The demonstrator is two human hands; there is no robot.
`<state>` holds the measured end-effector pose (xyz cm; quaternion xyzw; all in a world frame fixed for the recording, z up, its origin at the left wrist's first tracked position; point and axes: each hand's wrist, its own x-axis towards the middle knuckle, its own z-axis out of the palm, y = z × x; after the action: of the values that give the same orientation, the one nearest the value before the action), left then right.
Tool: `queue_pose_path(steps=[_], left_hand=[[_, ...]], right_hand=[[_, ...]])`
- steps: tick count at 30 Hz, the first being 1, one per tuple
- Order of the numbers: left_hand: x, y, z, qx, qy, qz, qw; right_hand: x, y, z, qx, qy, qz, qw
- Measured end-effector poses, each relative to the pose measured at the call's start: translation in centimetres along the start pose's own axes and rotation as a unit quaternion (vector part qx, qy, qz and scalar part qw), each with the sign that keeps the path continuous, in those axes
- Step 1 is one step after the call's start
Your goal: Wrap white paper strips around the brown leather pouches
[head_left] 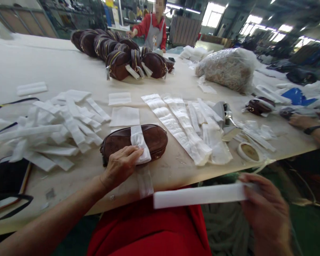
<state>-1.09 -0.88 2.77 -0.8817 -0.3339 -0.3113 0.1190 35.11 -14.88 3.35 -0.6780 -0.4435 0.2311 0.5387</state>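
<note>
A small brown leather bag [157,140] lies on the table in front of me, with a white wrapping strip [138,137] across its middle. My left hand [124,160] is closed on the folded end of that strip and presses it against the bag. A clear plastic piece [145,181] hangs from below the bag over the table edge. Off the table's front edge, my right hand [266,206] grips one end of a flat white strip [200,195], which stretches left above my red clothing. This hand is slightly blurred.
Loose white strips [69,121] are heaped at left, near a phone [9,176]. Plastic sleeves [181,128], a tape dispenser [226,121] and a tape roll [249,152] lie right. Behind are brown bags [120,64], a stuffed plastic sack [226,69] and a co-worker [154,32]. Another person's hand [302,121] works at right.
</note>
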Motion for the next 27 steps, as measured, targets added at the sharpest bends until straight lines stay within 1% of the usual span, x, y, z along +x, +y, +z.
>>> queue_pose_path(steps=[1, 2, 3, 4, 5, 6, 7, 9, 11, 13, 15, 17, 20, 22, 23, 24, 25, 26, 27], left_hand=[[0.1, -0.1, -0.1, -0.005, -0.005, -0.005, 1.0], [0.2, -0.2, -0.2, -0.01, -0.014, -0.012, 1.0], [0.3, -0.3, -0.4, -0.014, -0.026, -0.017, 0.999], [0.4, -0.5, -0.6, -0.02, -0.041, -0.022, 0.999], [0.6, -0.7, -0.8, -0.03, -0.061, -0.027, 0.997], [0.8, -1.0, -1.0, -0.044, -0.081, -0.031, 0.995], [1.1, -1.3, -1.2, -0.06, -0.102, -0.035, 0.992], [1.5, -1.7, -1.4, -0.079, -0.145, -0.037, 0.986], [1.8, -1.9, -1.6, -0.066, -0.178, -0.037, 0.981], [1.9, -1.7, -1.7, -0.037, -0.196, -0.035, 0.979], [1.8, -1.0, -1.9, -0.016, -0.197, -0.024, 0.98], [1.4, -0.2, -2.0, 0.005, -0.178, 0.0, 0.984], [0.5, 0.8, -1.8, 0.052, -0.106, 0.035, 0.992], [-0.1, 1.0, -1.3, 0.072, -0.065, 0.041, 0.994], [-0.4, 1.0, -1.0, 0.072, -0.052, 0.04, 0.995], [-0.6, 0.9, -0.8, 0.067, -0.045, 0.038, 0.996], [-0.8, 0.8, -0.6, 0.059, -0.041, 0.035, 0.997], [-0.9, 0.8, -0.5, 0.051, -0.038, 0.031, 0.998], [-1.0, 0.7, -0.4, 0.045, -0.034, 0.027, 0.998]], right_hand=[[0.1, -0.8, 3.4, 0.026, -0.026, 0.001, 0.999], [0.2, -1.4, 6.7, 0.076, -0.064, 0.024, 0.995], [0.3, -1.9, 9.7, 0.111, -0.107, 0.048, 0.987], [0.5, -2.2, 12.3, 0.134, -0.137, 0.061, 0.98], [0.6, -2.4, 14.3, 0.147, -0.157, 0.072, 0.974], [0.8, -2.5, 15.8, 0.151, -0.172, 0.08, 0.97], [1.0, -2.5, 16.9, 0.149, -0.178, 0.085, 0.969], [1.4, -2.3, 17.8, 0.14, -0.177, 0.09, 0.97], [1.8, -2.2, 17.9, 0.13, -0.167, 0.085, 0.974], [2.2, -2.2, 18.0, 0.128, -0.164, 0.079, 0.975], [2.3, -2.3, 18.3, 0.133, -0.163, 0.078, 0.975], [2.4, -2.2, 18.8, 0.138, -0.161, 0.076, 0.974], [2.3, -1.6, 19.4, 0.132, -0.163, 0.053, 0.976], [2.1, -1.2, 19.4, 0.112, -0.175, 0.028, 0.978], [2.1, -1.1, 19.3, 0.093, -0.18, 0.005, 0.979], [2.0, -1.1, 19.1, 0.068, -0.174, -0.033, 0.982], [1.9, -1.2, 18.9, 0.034, -0.157, -0.087, 0.983], [1.9, -1.3, 18.6, -0.005, -0.134, -0.156, 0.979], [2.0, -1.6, 18.3, -0.047, -0.117, -0.235, 0.964]])
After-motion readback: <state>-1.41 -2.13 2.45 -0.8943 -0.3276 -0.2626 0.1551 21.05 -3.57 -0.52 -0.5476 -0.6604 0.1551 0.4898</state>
